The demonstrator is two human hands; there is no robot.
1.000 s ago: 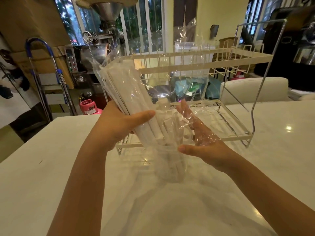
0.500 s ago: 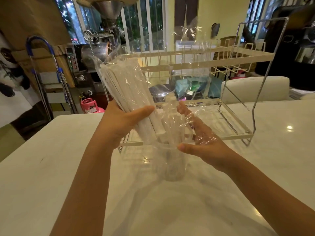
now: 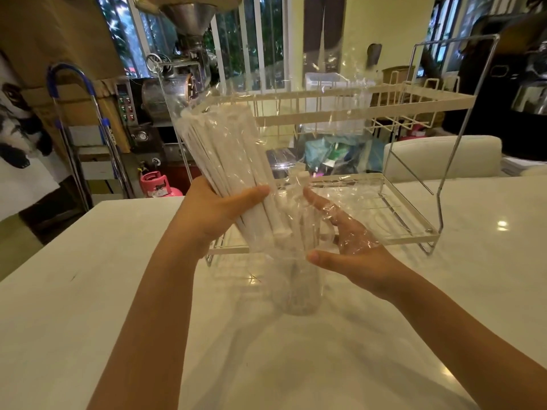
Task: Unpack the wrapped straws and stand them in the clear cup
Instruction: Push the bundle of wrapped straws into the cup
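Observation:
A bundle of white paper-wrapped straws leans up and to the left, with its lower ends inside the clear cup that stands on the white table. My left hand is shut on the bundle at its middle. Loose clear plastic wrap still hangs around the straws and rises to the right. My right hand lies open against the wrap beside the cup's rim, fingers spread, with the film draped over them.
A white and chrome two-tier dish rack stands on the table just behind the cup. A white chair back sits beyond the table's far edge. Machines, a blue-handled trolley and a pink gas canister are at the far left.
The straw bundle has slid a little lower into the cup and the wrap has been drawn further up and to the right. Both hands stay almost where they were.

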